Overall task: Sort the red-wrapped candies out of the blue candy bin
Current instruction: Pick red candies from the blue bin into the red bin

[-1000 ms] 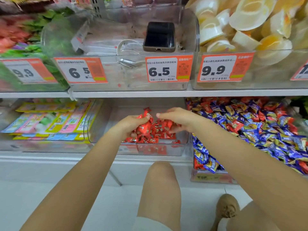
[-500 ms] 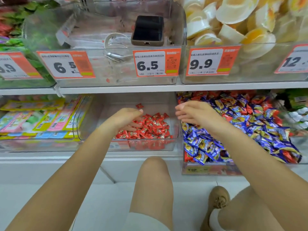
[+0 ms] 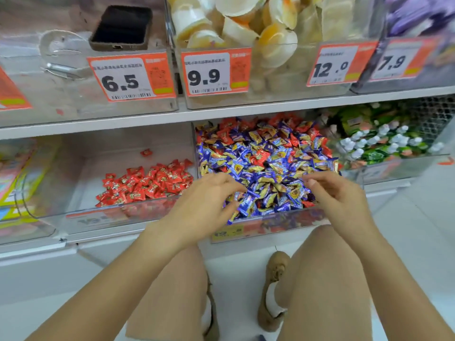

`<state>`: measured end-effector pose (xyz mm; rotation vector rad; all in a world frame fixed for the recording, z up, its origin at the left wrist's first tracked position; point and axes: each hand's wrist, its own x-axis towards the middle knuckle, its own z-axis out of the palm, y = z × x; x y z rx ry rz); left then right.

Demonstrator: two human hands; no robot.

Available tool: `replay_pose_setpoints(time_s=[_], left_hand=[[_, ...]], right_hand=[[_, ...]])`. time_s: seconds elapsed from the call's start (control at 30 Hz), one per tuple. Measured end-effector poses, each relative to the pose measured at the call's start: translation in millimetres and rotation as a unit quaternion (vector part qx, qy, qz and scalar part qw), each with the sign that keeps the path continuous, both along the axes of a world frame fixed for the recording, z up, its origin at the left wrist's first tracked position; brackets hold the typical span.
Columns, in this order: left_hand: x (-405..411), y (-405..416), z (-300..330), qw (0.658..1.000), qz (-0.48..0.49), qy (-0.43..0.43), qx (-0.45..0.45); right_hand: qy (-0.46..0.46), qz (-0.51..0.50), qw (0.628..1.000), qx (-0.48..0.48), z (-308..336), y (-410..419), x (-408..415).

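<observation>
A clear bin [image 3: 268, 225] on the lower shelf is heaped with blue-wrapped candies [image 3: 268, 168], and red-wrapped candies [image 3: 261, 156] are mixed in among them, mostly toward the back. To its left a second clear bin [image 3: 115, 217] holds a pile of only red-wrapped candies [image 3: 147, 182]. My left hand [image 3: 206, 203] hovers over the front left of the blue bin with loosely curled fingers, holding nothing. My right hand [image 3: 337, 195] hangs over the front right of that bin, fingers relaxed and empty.
Above, a shelf carries clear bins with orange price tags [image 3: 133, 77]; one holds a black phone [image 3: 121, 28], another jelly cups [image 3: 246, 23]. Green and white sweets [image 3: 384, 143] fill the bin at the right. My knees and a tan shoe [image 3: 275, 286] are below.
Both hands left the red candy bin and moved right to the blue candy bin. The view swung right with them.
</observation>
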<state>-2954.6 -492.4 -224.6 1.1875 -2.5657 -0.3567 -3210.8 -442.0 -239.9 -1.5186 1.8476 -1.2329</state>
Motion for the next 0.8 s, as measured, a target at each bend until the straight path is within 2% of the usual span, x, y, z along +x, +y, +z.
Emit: replay_pose_setpoints(time_s=[0.1, 0.23, 0.47, 0.63, 0.73, 0.8], left_hand=[[-21.6, -0.7, -13.3, 0.999, 0.000, -0.034, -0.032], [-59.6, -11.5, -20.3, 0.998, -0.029, -0.025, -0.052], [-149.1, -38.3, -29.2, 0.988, -0.132, -0.016, -0.078], [-211.4, -54.1, -27.1, 0.960, -0.248, -0.110, -0.074], [-220.2, -68.8, -32.3, 0.932, -0.277, -0.213, -0.093], [-208.1, -79.1, -34.4, 0.925, -0.280, -0.227, -0.118]], right_hand=[[0.051, -0.063, 0.997, -0.019, -9.2, 14.7, -22.1], [0.099, -0.127, 0.987, -0.015, -18.0, 23.1, -51.2], [0.058, -0.144, 0.988, -0.009, -34.8, 20.0, -69.9], [-0.026, -0.175, 0.984, -0.019, -36.9, 10.7, -72.3], [-0.058, -0.181, 0.981, -0.025, -34.4, 9.5, -74.1], [-0.066, -0.177, 0.982, -0.026, -33.3, 11.1, -77.0]])
